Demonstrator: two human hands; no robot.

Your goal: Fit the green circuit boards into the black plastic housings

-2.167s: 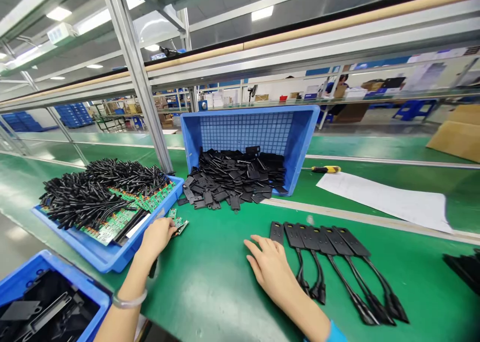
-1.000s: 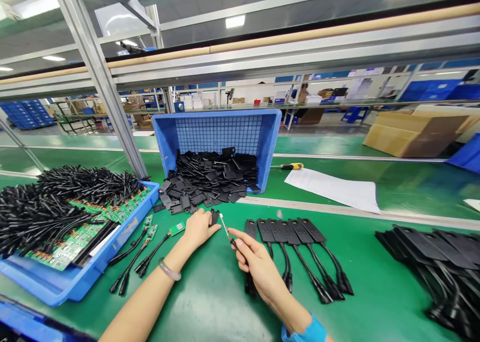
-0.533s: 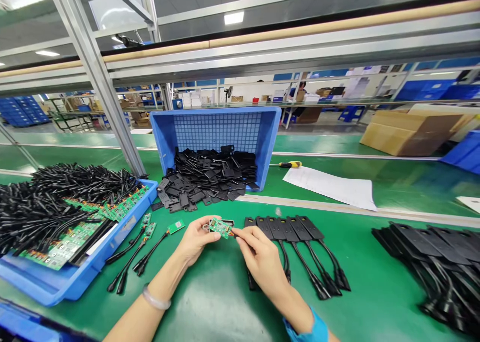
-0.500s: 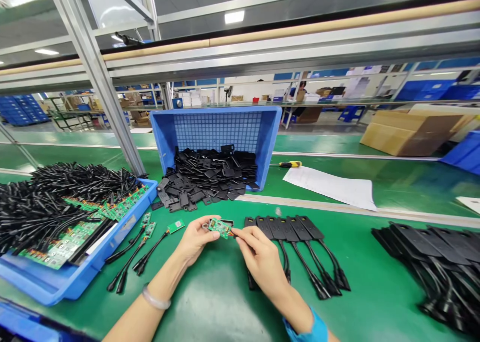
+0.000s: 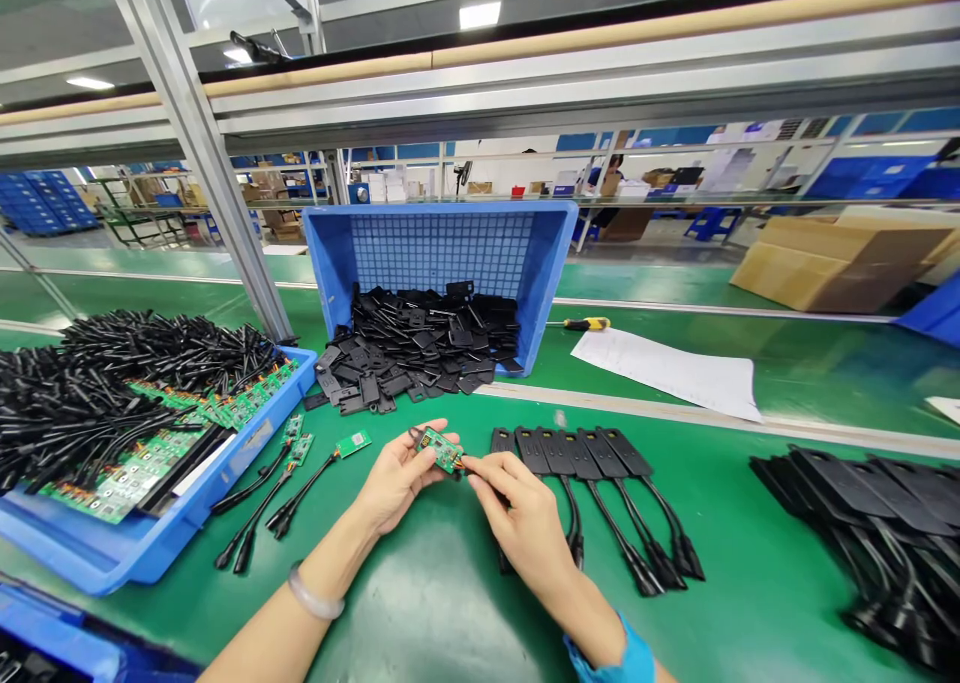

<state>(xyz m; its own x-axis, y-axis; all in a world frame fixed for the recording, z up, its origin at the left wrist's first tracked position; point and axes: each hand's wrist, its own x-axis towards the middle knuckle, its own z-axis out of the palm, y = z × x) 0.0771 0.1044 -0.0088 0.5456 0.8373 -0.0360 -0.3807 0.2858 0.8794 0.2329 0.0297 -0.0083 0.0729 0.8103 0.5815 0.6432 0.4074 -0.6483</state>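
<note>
A small green circuit board [image 5: 441,450] is held up over the green bench between my hands. My left hand [image 5: 397,478] grips it from the left, thumb on top, with what looks like a black plastic case partly visible beneath. The fingers of my right hand [image 5: 517,513] pinch the short wires [image 5: 460,462] at the board's right end; the rest of the cable is hidden behind that hand. Right beside it lies a row of black cased units [image 5: 577,455] with split cables. Several loose boards with cables, one a green board [image 5: 352,444], rest left of my left hand.
A blue tray [image 5: 142,563] piled with cabled boards stands at left. A tipped blue crate [image 5: 551,273] spills black plastic cases [image 5: 420,348]. Behind are a screwdriver [image 5: 587,324] and a paper sheet [image 5: 667,368]. Finished-looking black units [image 5: 862,503] are heaped at right; a metal post [image 5: 202,153] rises at left.
My left fingers have shifted around the board, and the board now tilts more, its right end lower. My right hand keeps its pinch on the wires. The camera view has moved slightly.
</note>
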